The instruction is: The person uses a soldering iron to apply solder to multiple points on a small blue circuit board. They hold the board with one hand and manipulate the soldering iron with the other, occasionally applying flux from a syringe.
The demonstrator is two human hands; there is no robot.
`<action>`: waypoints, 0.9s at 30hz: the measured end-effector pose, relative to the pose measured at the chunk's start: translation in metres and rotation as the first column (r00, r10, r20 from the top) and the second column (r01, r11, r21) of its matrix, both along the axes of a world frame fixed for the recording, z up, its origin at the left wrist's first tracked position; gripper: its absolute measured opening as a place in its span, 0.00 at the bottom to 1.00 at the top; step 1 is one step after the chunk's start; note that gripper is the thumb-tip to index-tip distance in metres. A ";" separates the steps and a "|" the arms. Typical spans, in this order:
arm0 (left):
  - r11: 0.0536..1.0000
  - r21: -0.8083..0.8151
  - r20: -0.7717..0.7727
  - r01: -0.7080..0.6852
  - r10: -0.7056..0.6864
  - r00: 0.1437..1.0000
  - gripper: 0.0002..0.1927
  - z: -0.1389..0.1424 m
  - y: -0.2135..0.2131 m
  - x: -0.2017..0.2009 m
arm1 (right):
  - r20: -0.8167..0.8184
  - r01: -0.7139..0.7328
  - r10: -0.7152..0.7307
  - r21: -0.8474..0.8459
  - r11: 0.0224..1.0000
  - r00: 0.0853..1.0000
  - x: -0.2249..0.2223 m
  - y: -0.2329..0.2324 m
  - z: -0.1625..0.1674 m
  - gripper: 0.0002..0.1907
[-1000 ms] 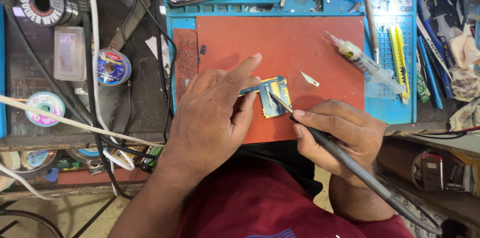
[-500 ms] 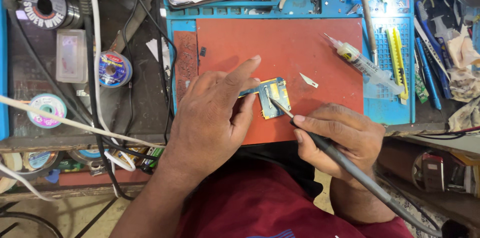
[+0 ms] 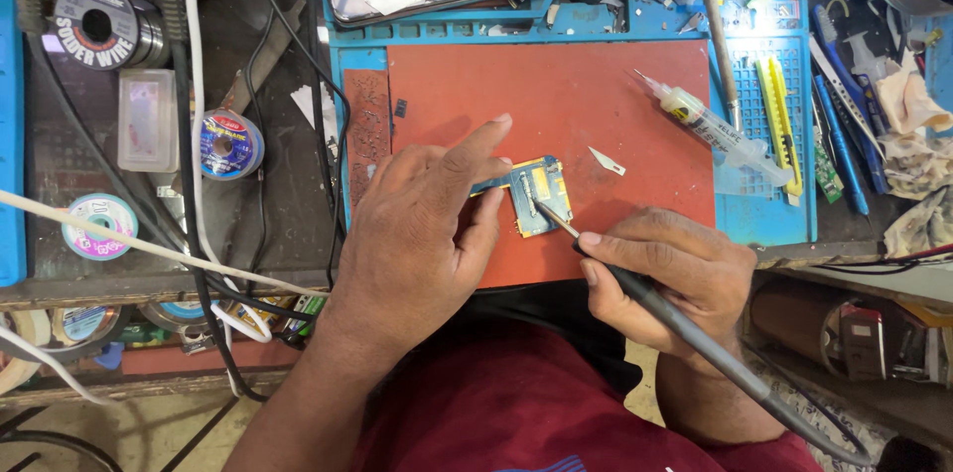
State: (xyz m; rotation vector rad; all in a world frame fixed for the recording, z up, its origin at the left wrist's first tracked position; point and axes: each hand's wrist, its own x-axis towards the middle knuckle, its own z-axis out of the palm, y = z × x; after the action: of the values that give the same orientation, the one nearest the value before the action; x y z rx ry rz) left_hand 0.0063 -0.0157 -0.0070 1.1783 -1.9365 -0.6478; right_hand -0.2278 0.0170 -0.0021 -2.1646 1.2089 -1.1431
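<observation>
Two hands work: left hand [image 3: 422,234] pins circuit board [image 3: 536,194], right hand [image 3: 675,278] grips soldering iron [image 3: 635,288].

The person wears a dark red shirt [image 3: 496,403] with short sleeves, so both forearms show bare from the lower frame edge up to the wrists. A small patch of blue print sits on the shirt at the bottom edge. The left hand [image 3: 417,234] and right hand [image 3: 675,278] are bare, without gloves, rings or a watch.

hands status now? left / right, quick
Left hand: fingers pressing on the small circuit board, pinning it to the red mat.
Right hand: closed around the soldering iron, tip on the board.
</observation>
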 end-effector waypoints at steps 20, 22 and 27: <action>1.000 -0.025 0.005 0.003 -0.003 1.000 0.30 -0.003 0.000 0.000 | 0.005 -0.011 0.011 -0.023 1.000 1.000 -0.002 0.001 -0.002 0.13; 1.000 -0.027 0.002 0.006 -0.006 1.000 0.30 -0.003 0.000 0.000 | 0.010 -0.013 0.013 -0.016 1.000 1.000 -0.002 0.000 -0.003 0.13; 0.999 -0.045 -0.017 0.009 -0.010 1.000 0.30 -0.003 0.001 0.001 | -0.013 -0.017 0.017 -0.038 0.999 1.000 -0.003 0.002 -0.002 0.12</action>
State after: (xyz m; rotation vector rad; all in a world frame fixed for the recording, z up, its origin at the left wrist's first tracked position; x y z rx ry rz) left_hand 0.0071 -0.0144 -0.0095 1.1330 -1.9331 -0.6141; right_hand -0.2313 0.0193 -0.0043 -2.2088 1.1805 -1.1564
